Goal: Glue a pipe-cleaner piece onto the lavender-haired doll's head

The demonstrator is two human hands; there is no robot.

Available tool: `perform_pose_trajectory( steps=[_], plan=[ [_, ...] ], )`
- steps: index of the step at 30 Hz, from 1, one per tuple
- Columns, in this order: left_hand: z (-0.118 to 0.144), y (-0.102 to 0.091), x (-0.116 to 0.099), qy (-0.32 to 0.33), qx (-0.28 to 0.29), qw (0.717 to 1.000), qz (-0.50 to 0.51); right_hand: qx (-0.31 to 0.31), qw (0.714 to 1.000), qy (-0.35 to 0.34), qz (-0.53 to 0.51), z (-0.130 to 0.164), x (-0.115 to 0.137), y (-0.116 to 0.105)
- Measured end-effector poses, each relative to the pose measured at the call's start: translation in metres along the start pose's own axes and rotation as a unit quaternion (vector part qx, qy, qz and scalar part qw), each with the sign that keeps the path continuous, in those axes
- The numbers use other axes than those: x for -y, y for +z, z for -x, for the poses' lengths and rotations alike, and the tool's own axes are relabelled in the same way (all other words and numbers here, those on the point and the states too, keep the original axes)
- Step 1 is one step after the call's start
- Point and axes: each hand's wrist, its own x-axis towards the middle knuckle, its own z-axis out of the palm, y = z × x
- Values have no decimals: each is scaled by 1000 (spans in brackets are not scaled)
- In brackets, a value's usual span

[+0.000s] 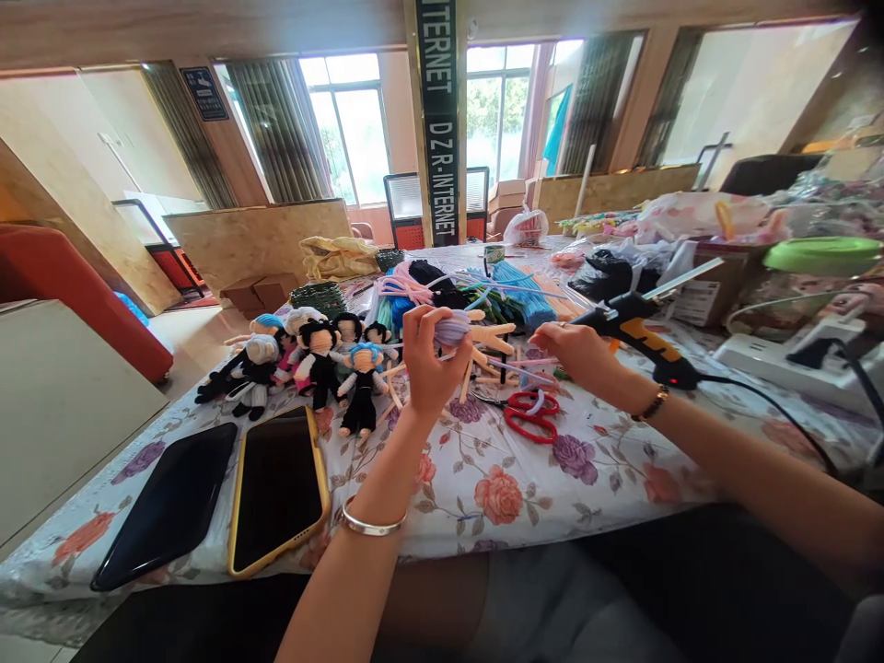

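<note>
My left hand (pixel 434 361) is raised over the table, its fingers wrapped round a doll in the making, with a lavender pipe-cleaner head (pixel 452 330) and peach limbs pointing right. To its right, my right hand (pixel 578 354) has thumb and fingertips pressed together; whatever lies between them is too small to make out. A lavender strand (pixel 521 367) runs below the fingertips. Red-handled scissors (pixel 531 416) lie on the cloth beneath the hands. Just beyond my right wrist rests a black and orange glue gun (pixel 642 343) with a red light on.
Several finished dolls (pixel 321 364) cluster at the left. Nearer the edge lie a black phone-like slab (pixel 169 506) and a yellow-cased phone (pixel 280 493). Coloured pipe-cleaner bundles (pixel 521 295) are heaped behind the hands. A power strip (pixel 794 364) and a green-topped object (pixel 821 255) stand right.
</note>
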Motion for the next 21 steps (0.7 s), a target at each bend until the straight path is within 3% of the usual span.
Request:
perform_pose_trajectory(
  steps=[7, 12, 18, 21],
  plan=[
    [1, 0, 1, -17, -7, 1000, 1, 76, 993, 59, -70, -4, 5, -10],
    [1, 0, 1, -26, -1, 1000, -1, 164, 951, 12, -260, -3, -9, -2],
    [2, 1, 1, -32, 2, 999, -4, 141, 931, 34, -336, -7, -16, 4],
    [2, 1, 2, -38, 9, 999, -8, 137, 943, 38, -301, -5, -8, -4]
  ],
)
